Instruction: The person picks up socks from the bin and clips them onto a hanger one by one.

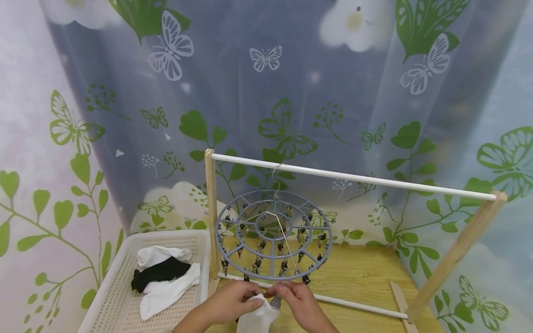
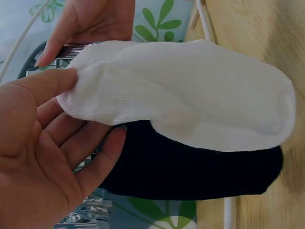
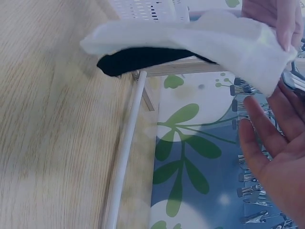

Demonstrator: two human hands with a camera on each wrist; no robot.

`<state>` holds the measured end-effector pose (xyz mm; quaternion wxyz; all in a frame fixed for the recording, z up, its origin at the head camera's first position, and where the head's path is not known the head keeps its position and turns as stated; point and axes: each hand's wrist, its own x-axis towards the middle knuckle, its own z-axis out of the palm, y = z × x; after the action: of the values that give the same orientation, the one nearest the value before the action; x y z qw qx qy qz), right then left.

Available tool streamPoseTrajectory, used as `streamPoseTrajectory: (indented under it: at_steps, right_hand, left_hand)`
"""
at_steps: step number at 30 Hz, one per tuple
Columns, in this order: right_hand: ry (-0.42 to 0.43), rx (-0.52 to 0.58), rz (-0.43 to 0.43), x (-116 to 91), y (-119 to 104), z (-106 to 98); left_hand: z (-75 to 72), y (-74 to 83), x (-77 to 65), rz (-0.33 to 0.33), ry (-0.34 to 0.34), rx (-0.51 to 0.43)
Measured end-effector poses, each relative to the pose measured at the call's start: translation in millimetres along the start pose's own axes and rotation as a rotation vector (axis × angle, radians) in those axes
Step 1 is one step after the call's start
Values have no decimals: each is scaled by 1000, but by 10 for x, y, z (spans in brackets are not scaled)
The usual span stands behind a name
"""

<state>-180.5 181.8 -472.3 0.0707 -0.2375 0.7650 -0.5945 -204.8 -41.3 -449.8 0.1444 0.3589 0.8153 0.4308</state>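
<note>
A white sock (image 1: 256,319) hangs by its cuff from my left hand (image 1: 233,300), which pinches the edge between thumb and fingers. My right hand (image 1: 301,305) pinches a metal clip (image 1: 275,302) beside that cuff. In the left wrist view the white sock (image 2: 190,90) stretches out from the left hand (image 2: 43,148), partly covering a black sock (image 2: 190,167) behind it. The right wrist view shows the right hand (image 3: 281,138) close to the cuff, a clip (image 3: 293,81) at its fingers. A round grey clip hanger (image 1: 271,247) hangs just beyond both hands.
The hanger hooks over the white bar (image 1: 354,175) of a wooden-sided rack (image 1: 458,249) on a wood-grain table (image 1: 354,268). At left, a white perforated basket (image 1: 112,286) holds white socks (image 1: 170,293) and a black sock (image 1: 160,274). A patterned curtain (image 1: 233,92) hangs behind.
</note>
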Motion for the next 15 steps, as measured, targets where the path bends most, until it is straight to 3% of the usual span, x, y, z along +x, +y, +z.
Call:
streamPoseTrajectory:
  at_steps: [7, 15]
  right_hand:
    - [25, -20, 22, 10, 12, 23]
    - [39, -18, -31, -1, 10, 30]
  left_hand:
    - [20, -58, 6, -17, -10, -48]
    - [53, -54, 33, -3, 7, -13]
